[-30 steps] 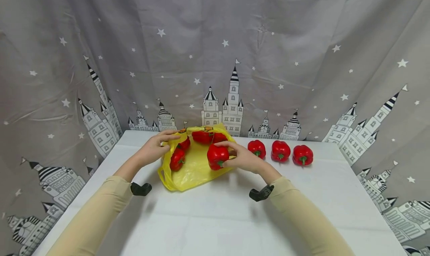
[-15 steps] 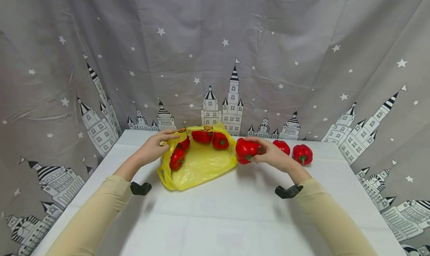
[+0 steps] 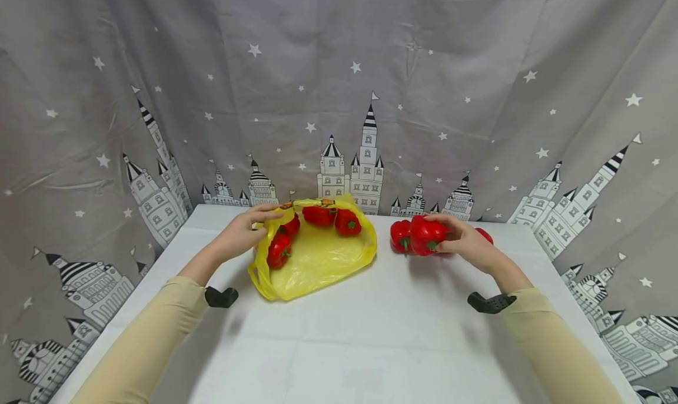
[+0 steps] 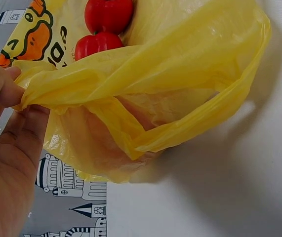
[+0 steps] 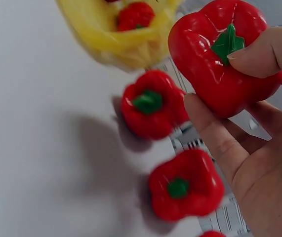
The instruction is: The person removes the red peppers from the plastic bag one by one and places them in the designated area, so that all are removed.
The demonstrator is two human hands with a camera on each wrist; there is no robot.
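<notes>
Red pepper (image 3: 426, 235): raised in the right hand (image 3: 467, 244), gripped between thumb and fingers. Within the last second it has shifted from the yellow bag's (image 3: 312, 268) mouth to near the loose peppers (image 5: 186, 185); judged clear of the bag, not yet released. Left hand (image 3: 241, 234), well apart, pinches the bag's rim, unmoved.

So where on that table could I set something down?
Widest room: the white table in front of the yellow plastic bag, between beige fabric sleeves. Small patch: right of the rightmost pepper. Crowded: glossy red bell peppers around the right hand, more inside the bag.
</notes>
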